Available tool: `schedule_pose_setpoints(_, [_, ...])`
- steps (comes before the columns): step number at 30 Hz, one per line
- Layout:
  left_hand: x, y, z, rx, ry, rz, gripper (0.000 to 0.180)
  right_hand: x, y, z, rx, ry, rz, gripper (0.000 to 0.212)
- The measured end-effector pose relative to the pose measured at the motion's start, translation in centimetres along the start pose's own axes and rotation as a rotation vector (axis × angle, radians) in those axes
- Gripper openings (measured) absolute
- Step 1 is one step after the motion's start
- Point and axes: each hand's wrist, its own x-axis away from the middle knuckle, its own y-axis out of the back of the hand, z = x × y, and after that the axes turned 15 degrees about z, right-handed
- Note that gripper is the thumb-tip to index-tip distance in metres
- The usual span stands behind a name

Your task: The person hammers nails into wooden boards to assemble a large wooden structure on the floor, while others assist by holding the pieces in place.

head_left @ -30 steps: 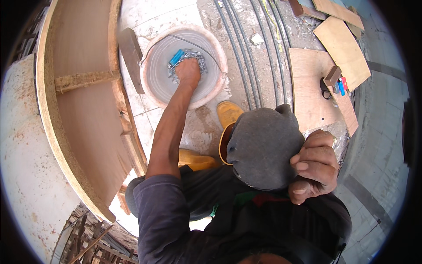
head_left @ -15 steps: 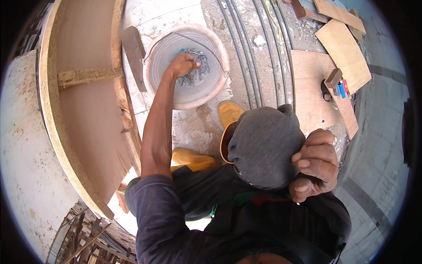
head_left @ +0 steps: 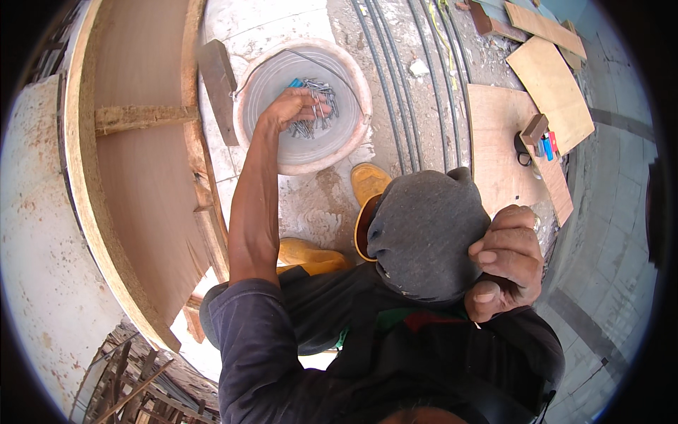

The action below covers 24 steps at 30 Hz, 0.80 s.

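A pale plastic bucket (head_left: pixel 359 134) with a wire handle stands on the ground ahead of me. Loose nails (head_left: pixel 304 129) lie in a pile at its bottom, next to a small blue piece (head_left: pixel 296 83). My left hand (head_left: pixel 288 108) reaches down into the bucket, its fingers bent among the nails, with a nail across them. My right hand (head_left: pixel 512 261) is raised at the right beside my grey-trousered knee (head_left: pixel 427 237). Its fingers are curled in toward the thumb; what they hold, if anything, is hidden.
A wooden formwork panel (head_left: pixel 145 177) runs along the left, with a short timber block (head_left: pixel 217 92) beside the bucket. Steel bars (head_left: pixel 395 92) lie ahead. Plywood sheets (head_left: pixel 498 141) at the right bear a wood block (head_left: pixel 534 130) and small items. I wear yellow boots (head_left: pixel 369 182).
My left hand has shifted slightly left in the bucket and its fingers have loosened, with a nail now showing across them. My right hand stays nearly still.
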Motion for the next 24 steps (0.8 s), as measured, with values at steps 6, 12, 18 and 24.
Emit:
schedule_pose_setpoints(6, [0.5,-0.3,-1.0,0.147,0.059,0.069,0.031,0.0,-0.3,-0.2,-0.001,0.017,-0.03,0.036])
schedule_pose_setpoints(12, [-0.5,-0.1,0.3,0.011,0.07,-0.121,0.026,0.1,-0.2,-0.4,-0.003,0.029,-0.03,0.035])
schedule_pose_setpoints(18, [-2.1,-0.5,1.9,-0.938,-0.17,-0.17,0.024,0.1,-0.2,-0.7,-0.018,0.056,-0.029,0.034])
schedule_pose_setpoints(24, [-1.2,-3.6,0.4,-1.516,0.015,-0.069,0.044,0.2,0.0,-0.7,-0.024,0.054,-0.025,0.034])
